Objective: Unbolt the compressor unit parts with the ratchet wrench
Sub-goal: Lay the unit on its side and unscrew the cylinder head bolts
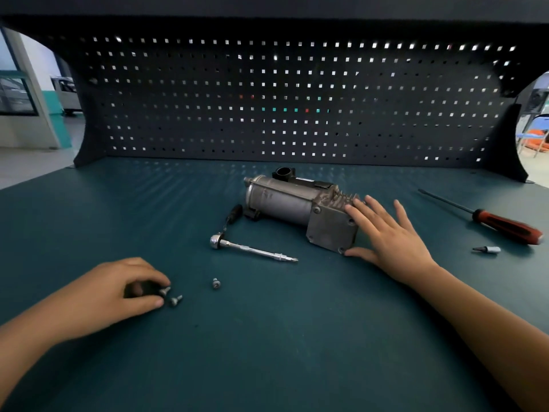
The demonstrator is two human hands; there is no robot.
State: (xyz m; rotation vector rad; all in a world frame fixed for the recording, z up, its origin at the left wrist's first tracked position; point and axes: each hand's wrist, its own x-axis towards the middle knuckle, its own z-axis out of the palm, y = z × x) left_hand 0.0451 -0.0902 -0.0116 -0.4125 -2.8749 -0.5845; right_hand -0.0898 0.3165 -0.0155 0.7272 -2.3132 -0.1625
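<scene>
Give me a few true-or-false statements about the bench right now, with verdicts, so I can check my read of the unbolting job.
1. The ratchet wrench lies on the table, in neither hand. True.
2. The right hand grips the screwdriver. False: it rests with straight fingers on the compressor; the screwdriver lies untouched further right.
3. Three loose bolts are out on the table by the left hand, one at its curled fingertips. True.
4. The socket bit sits left of the compressor. False: the socket bit lies to the right, near the screwdriver's handle.
</scene>
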